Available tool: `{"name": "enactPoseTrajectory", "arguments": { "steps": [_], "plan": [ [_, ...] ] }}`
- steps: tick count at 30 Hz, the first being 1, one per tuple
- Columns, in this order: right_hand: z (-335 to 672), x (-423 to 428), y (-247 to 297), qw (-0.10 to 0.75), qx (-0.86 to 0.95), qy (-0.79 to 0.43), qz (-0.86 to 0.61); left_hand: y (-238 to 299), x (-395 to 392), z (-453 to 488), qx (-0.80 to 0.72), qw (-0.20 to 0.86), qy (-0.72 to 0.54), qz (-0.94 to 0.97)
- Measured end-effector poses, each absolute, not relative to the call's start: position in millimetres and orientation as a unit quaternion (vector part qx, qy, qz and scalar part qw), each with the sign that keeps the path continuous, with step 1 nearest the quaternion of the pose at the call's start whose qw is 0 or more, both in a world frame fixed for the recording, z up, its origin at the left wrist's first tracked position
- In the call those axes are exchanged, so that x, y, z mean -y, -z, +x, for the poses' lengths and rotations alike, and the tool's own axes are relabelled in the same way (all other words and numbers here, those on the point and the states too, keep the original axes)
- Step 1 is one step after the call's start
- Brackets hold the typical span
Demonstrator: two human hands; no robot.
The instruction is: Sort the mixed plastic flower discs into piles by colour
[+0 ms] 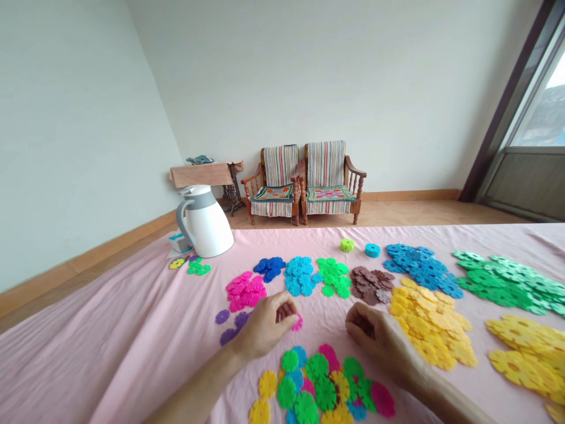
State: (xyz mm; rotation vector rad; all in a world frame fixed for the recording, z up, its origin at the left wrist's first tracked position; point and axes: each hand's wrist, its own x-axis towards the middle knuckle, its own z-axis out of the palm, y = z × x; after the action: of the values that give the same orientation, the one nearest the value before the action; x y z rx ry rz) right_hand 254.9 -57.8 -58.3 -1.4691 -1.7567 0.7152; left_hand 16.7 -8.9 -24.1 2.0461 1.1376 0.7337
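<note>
My left hand (267,323) is curled and pinches a pink snowflake disc (297,323) just above the pink tablecloth (132,330), right of a few purple discs (230,325) and below the pink pile (245,290). My right hand (379,337) is curled with its fingers folded in; what it holds, if anything, is hidden. It hovers beside the yellow pile (432,327). A mixed heap of coloured discs (320,386) lies between and in front of both hands.
Sorted piles lie beyond: dark blue (269,267), light blue (300,275), bright green (334,276), brown (371,284), blue (421,268), green (507,280), more yellow (529,350). A white jug (203,221) stands far left. Two armchairs (304,182) stand by the wall.
</note>
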Motion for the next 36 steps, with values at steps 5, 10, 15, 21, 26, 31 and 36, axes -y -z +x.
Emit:
{"name": "enactPoseTrajectory", "arguments": {
  "steps": [5, 10, 15, 21, 26, 31, 36],
  "plan": [
    [254, 58, 58, 0.356, 0.683, -0.271, -0.577, 14, -27, -30, -0.537, 0.191, -0.421, 0.705],
    [254, 58, 59, 0.357, 0.686, -0.273, -0.573, 7, -44, -67, -0.617, 0.039, -0.408, 0.672],
    [254, 57, 58, 0.367, 0.685, -0.266, -0.570, 11, -37, -53, -0.587, 0.011, -0.420, 0.692],
    [253, 58, 58, 0.366, 0.685, -0.246, -0.580, 13, 10, 12, -0.420, 0.202, -0.318, 0.825],
    [255, 58, 59, 0.363, 0.695, -0.239, -0.573, 4, 51, 47, -0.348, 0.254, -0.190, 0.882],
    [254, 58, 57, 0.369, 0.696, -0.238, -0.568, 9, 58, 58, -0.378, 0.238, -0.150, 0.882],
    [253, 59, 53, 0.362, 0.696, -0.240, -0.572, 12, 51, 54, -0.376, 0.258, -0.144, 0.878]
  ]
}}
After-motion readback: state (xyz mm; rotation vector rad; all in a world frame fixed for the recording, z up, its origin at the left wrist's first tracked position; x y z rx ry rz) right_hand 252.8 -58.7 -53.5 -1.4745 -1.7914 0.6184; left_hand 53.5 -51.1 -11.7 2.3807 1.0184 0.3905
